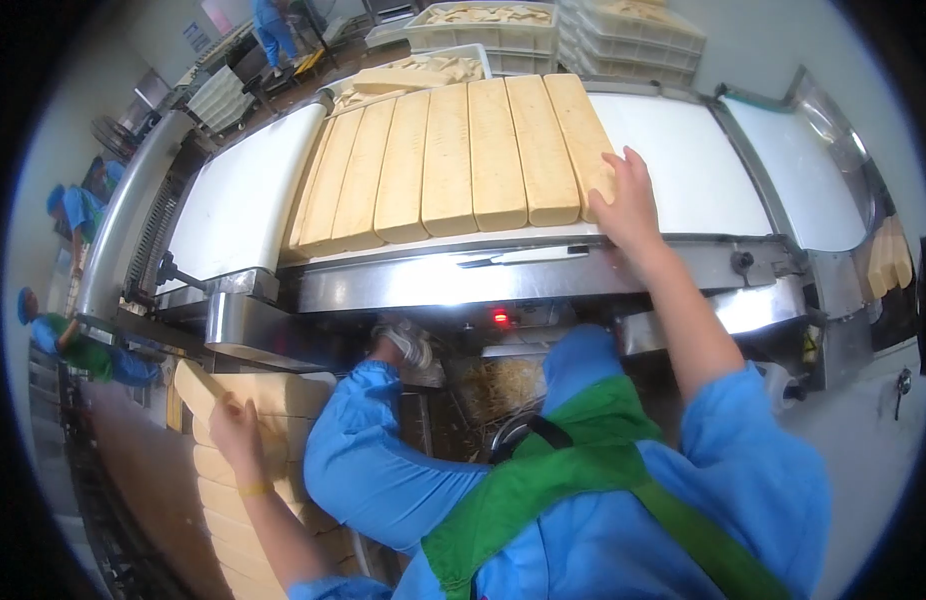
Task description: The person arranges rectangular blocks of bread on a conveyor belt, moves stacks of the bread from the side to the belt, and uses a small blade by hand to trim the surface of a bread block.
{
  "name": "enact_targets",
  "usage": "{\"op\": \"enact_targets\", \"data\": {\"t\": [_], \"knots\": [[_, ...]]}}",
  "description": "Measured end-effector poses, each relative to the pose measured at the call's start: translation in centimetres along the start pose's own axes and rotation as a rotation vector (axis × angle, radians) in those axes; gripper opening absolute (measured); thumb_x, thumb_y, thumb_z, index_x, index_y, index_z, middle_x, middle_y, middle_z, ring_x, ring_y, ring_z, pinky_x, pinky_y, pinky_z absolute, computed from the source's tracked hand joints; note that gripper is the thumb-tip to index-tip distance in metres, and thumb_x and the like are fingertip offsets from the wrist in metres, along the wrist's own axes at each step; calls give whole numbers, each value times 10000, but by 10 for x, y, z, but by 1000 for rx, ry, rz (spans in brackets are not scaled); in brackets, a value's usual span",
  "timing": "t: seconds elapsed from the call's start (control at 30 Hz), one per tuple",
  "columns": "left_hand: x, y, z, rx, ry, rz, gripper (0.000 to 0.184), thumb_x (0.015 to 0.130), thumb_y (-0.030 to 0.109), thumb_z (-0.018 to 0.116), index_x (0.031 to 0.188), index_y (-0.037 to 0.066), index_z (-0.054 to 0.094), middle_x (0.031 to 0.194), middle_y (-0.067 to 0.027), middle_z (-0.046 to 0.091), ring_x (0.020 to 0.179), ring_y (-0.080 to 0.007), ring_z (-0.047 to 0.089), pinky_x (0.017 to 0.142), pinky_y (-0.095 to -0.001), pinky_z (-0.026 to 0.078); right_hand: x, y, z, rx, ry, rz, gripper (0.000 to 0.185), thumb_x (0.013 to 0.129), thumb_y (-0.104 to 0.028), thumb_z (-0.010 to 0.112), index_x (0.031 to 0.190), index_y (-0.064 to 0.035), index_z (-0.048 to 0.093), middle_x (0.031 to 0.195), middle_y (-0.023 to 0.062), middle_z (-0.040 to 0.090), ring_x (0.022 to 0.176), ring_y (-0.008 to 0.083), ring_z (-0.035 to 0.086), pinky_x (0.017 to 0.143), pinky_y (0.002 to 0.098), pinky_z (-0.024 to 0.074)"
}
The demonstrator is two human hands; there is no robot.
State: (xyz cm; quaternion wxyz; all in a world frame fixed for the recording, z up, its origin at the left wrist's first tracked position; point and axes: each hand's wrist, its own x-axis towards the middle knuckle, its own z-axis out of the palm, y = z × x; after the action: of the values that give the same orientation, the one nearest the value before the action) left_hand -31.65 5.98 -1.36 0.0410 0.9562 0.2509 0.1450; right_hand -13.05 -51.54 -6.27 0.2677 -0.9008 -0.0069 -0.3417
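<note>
Several long pale-yellow blocks [448,165] lie side by side on the white conveyor belt [673,160]. At the right end of the row, my right hand [628,200] has its fingers spread, with the fingertips at the near end of the last block [575,130]. Low on the left, my left hand [235,428] grips a thin yellow slab [196,388], which tilts up over a stack of similar blocks [283,397]. A knife [543,255] with a white handle lies along the metal front edge of the conveyor.
Behind the row stands a white crate [478,58] of offcuts, with stacked crates [643,40] farther back. A second belt [793,170] is at the right. Several people in blue work at the left and far back. Scraps [503,385] lie below the conveyor.
</note>
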Motion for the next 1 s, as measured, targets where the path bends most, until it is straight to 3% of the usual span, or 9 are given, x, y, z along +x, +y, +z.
{"op": "enact_targets", "data": {"t": [0.1, 0.23, 0.33, 0.47, 0.63, 0.77, 0.83, 0.9, 1.0], "knots": [[-19, -62, 16, 178, 207, -155, 622, 761, 124, 674, 1308, -10, 411, 1180, -226, 509, 1020, -332, 551, 860, -382, 463, -25, -31, -15, 127, -32, -184, 377, 752, -144, 634, 1107, -28, 586, 1298, 205, 437, 1196, 367, 449, 1019, 429, 371], [-28, -97, -9, -943, -83, -528, 734, 744, 74, 659, 1380, 3, 300, 1276, -164, 400, 1118, -245, 461, 934, -356, 413, -50, -69, -18, 335, -146, -321, 272, 751, -118, 636, 1008, -30, 627, 1246, 188, 492, 1171, 340, 472, 1002, 415, 384], [-57, -64, -39, -1447, -82, -402, 621, 865, 207, 524, 1411, 34, 285, 1326, -141, 426, 1176, -277, 465, 967, -397, 406, -68, -98, -15, 493, -257, -392, 256, 751, -128, 636, 988, -32, 632, 1191, 176, 535, 1134, 338, 500, 976, 410, 405], [-99, 27, -38, -1412, 216, -114, 719, 843, 291, 595, 1428, 73, 239, 1263, -152, 473, 1043, -290, 566, 869, -423, 502, -94, -145, -10, 815, -720, -398, 274, 759, -151, 648, 1002, -27, 622, 1167, 189, 544, 1084, 354, 526, 940, 404, 432], [-113, 120, -13, -1560, 51, 282, 1066, 729, 382, 762, 1481, 76, 71, 1424, -158, 300, 1250, -298, 408, 1016, -428, 392, -121, -211, -20, 1387, -1014, -297, 985, 733, -365, 783, 1427, -2, 184, 1338, 201, 392, 1225, 310, 442, 1040, 416, 355], [-109, 205, -25, -1591, -172, 709, 1110, 741, 398, 771, 1490, 156, -11, 1465, -224, 228, 1317, -332, 328, 1038, -449, 332, -122, -205, -42, 1587, -780, 71, 950, 737, -221, 795, 1443, -44, 185, 1370, 125, 363, 1249, 226, 411, 1036, 380, 358], [-94, 206, -30, -1417, -146, 890, 856, 788, 372, 732, 1432, 87, 247, 1434, -221, 299, 1292, -333, 376, 1019, -421, 360, -102, -177, -54, 1514, -593, 132, 928, 740, -196, 788, 1442, -52, 199, 1317, 108, 428, 1202, 223, 470, 979, 379, 423], [-88, 198, -34, -1361, -140, 851, 552, 819, 288, 700, 1252, 11, 500, 1346, -200, 420, 1205, -302, 473, 983, -381, 405, -74, -130, -45, 1193, -276, 174, 887, 746, -217, 767, 1440, -57, 239, 1229, 109, 493, 1091, 226, 545, 910, 369, 482], [-81, 165, -14, -1278, -183, 708, 393, 827, 178, 669, 1159, -2, 560, 1264, -180, 487, 1139, -273, 515, 964, -358, 424, -16, -57, -64, 696, -56, 235, 760, 762, -212, 740, 1393, -33, 356, 1169, 138, 516, 1066, 221, 548, 861, 348, 511]]}}
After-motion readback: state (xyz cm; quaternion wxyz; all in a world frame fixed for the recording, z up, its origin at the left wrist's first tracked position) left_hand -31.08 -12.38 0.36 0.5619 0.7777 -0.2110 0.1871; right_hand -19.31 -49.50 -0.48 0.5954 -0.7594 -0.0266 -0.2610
